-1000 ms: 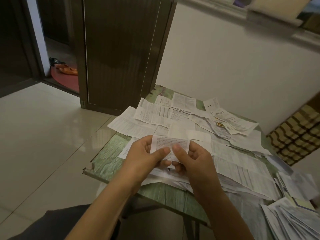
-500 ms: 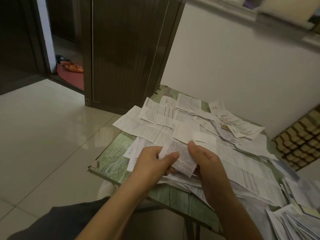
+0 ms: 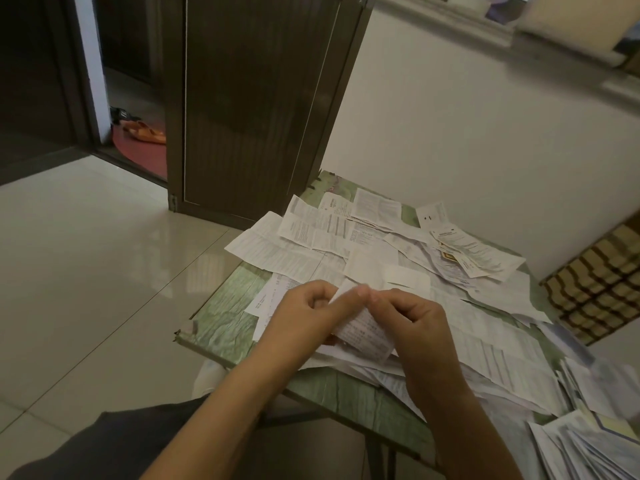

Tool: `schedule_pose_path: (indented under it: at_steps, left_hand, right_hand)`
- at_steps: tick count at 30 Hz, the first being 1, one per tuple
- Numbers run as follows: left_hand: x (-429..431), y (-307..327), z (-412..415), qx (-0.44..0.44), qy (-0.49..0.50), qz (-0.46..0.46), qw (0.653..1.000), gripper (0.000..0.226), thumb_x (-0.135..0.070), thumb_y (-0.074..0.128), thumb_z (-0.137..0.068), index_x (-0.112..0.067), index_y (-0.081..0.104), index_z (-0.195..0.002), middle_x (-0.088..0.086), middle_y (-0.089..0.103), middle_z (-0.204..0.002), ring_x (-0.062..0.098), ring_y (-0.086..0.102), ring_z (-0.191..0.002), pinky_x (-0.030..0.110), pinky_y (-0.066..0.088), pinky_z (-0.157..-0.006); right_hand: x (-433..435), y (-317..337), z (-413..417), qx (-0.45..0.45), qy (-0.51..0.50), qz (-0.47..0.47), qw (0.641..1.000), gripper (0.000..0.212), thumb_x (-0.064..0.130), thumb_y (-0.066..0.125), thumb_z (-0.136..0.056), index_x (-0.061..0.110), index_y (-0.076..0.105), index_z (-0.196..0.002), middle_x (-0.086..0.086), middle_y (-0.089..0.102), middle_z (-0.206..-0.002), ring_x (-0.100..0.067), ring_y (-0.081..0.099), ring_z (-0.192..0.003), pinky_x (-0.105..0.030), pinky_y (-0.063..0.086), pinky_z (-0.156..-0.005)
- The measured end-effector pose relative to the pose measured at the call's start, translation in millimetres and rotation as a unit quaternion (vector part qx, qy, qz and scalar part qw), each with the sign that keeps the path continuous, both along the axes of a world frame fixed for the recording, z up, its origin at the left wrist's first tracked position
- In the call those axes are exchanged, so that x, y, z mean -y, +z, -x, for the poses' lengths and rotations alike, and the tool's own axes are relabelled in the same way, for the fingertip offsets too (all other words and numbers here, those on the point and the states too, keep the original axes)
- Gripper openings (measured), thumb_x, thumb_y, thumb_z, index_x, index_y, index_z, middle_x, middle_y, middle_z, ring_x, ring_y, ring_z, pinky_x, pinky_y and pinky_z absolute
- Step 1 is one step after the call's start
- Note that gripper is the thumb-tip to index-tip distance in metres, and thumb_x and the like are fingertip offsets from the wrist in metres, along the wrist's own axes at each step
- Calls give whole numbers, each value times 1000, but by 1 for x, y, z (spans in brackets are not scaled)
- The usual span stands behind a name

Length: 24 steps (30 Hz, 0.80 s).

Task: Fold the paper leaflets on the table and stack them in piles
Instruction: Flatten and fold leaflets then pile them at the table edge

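The left hand (image 3: 304, 318) and the right hand (image 3: 417, 329) meet above the near part of the worktop (image 3: 221, 306), thumbs almost touching. Each pinches the top edge of the same small printed leaflet (image 3: 365, 336) with curled fingers. The leaflet hangs between the palms, its lower half bent towards the viewer (the print is too blurred to read), just over the sheets below. Loose leaflets (image 3: 377, 244) lie spread and overlapping across most of the green worktop, some opened flat, some creased. At the lower right edge of the view sits a heap of leaflets (image 3: 585, 445), blurred. Beyond the worktop's far corner stands a dark door (image 3: 259, 98) against a pale wall (image 3: 467, 133). On the left is a glossy tiled floor (image 3: 86, 258), with orange sandals (image 3: 145, 131) in the doorway.
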State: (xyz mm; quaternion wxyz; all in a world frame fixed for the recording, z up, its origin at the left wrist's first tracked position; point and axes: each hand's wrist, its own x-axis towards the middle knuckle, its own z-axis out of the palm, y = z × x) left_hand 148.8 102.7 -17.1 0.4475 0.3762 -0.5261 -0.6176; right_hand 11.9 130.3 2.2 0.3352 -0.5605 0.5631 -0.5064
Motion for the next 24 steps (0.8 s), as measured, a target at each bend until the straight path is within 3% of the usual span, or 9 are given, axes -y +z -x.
schedule_pose_path:
  at_steps: [2, 4, 8, 10, 14, 17, 20, 22, 24]
  left_hand:
    - [0, 0, 0, -21, 19, -3, 1000, 45, -53, 71, -72, -9, 63, -71, 17, 56, -66, 18, 56, -63, 27, 49, -62]
    - [0, -1, 1, -11, 47, 10, 999, 28, -37, 66, -81, -15, 61, -65, -2, 49, -50, 7, 47, -52, 17, 42, -51]
    - [1, -5, 2, 6, 101, 49, 994, 24, -24, 61, -86, -14, 56, -65, -1, 50, -56, 12, 47, -54, 22, 42, -52]
    - [2, -7, 3, 41, 150, 107, 982, 24, -22, 61, -86, -15, 54, -64, -7, 51, -57, 10, 48, -58, 21, 41, -55]
    - [1, -9, 8, 44, 192, 161, 967, 23, -21, 61, -87, -14, 55, -65, -11, 51, -57, 5, 46, -57, 15, 39, -53]
    - [-1, -9, 6, -8, 165, 107, 980, 21, -24, 61, -87, -11, 62, -71, -4, 55, -61, 11, 49, -59, 18, 40, -54]
    - [-6, -4, 5, -34, 63, 53, 996, 17, -28, 58, -88, -20, 66, -76, -9, 64, -62, 4, 59, -60, 14, 45, -55]
    - [-6, -4, 6, -26, 70, 60, 995, 21, -24, 56, -90, -22, 64, -70, -11, 62, -57, -2, 57, -55, 11, 42, -51]
    - [-5, -6, 8, -20, 105, 64, 992, 27, -22, 55, -91, -19, 61, -64, -8, 59, -55, 3, 56, -54, 12, 40, -49]
  right_hand:
    - [0, 0, -2, -48, 21, 25, 998, 14, 13, 60, -85, 15, 71, -76, 7, 67, -65, -8, 64, -67, -17, 49, -58]
    - [1, -5, -4, -92, 30, 44, 994, 17, 13, 61, -87, 20, 68, -74, 14, 63, -61, -3, 60, -63, -13, 45, -56]
    - [1, -13, -12, -131, 3, 69, 989, 15, 41, 61, -78, 30, 67, -71, 6, 66, -66, -12, 62, -63, -23, 52, -58]
    - [3, -15, -13, -93, -21, 36, 995, 17, 32, 68, -80, 19, 71, -69, -5, 67, -68, -19, 65, -65, -36, 57, -63]
    - [3, -10, -14, 158, -11, -112, 981, 39, 28, 73, -65, -7, 67, -82, -27, 67, -90, -37, 69, -81, -49, 56, -77]
    - [4, -4, -14, 131, -17, -71, 989, 23, 26, 70, -67, 4, 65, -69, -21, 67, -80, -34, 68, -75, -46, 56, -71]
    - [5, 1, -10, 99, -9, -67, 993, 21, 29, 67, -68, 10, 59, -64, -15, 64, -73, -29, 67, -70, -39, 56, -63]
    - [6, -3, -7, 123, 12, -93, 988, 21, 28, 66, -69, 9, 59, -65, -15, 64, -75, -28, 67, -71, -38, 56, -65]
    - [3, -9, -7, 203, 49, -139, 968, 26, 28, 60, -76, 2, 63, -81, -18, 68, -89, -32, 68, -83, -43, 56, -77]
